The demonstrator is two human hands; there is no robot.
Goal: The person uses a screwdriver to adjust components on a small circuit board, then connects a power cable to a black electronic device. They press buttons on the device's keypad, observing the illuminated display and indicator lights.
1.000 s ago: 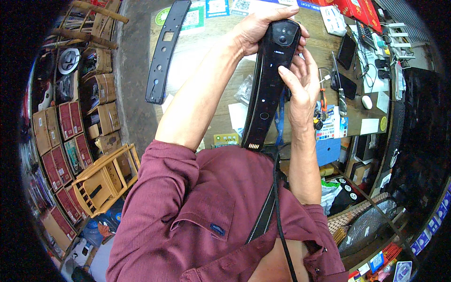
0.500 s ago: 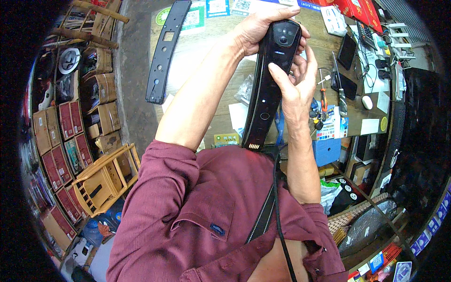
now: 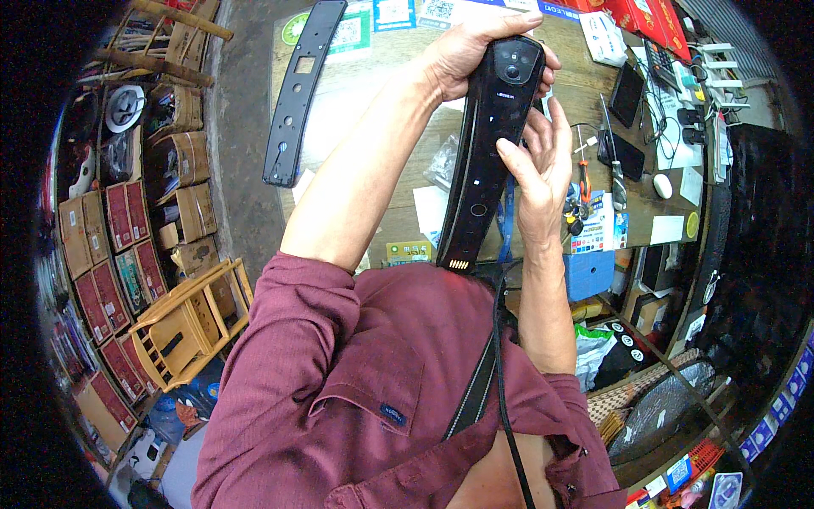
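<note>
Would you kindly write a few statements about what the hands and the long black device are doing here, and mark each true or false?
1. The left hand grips the top end of the long black device. True.
2. The right hand rests flat on the table. False: it is raised, fingers against the device's side.
3. A second long black panel lies on the table. True.
4. The device lies flat on the table. False: both hands hold it up.
5. The person wears a blue shirt. False: the shirt is dark red.
</note>
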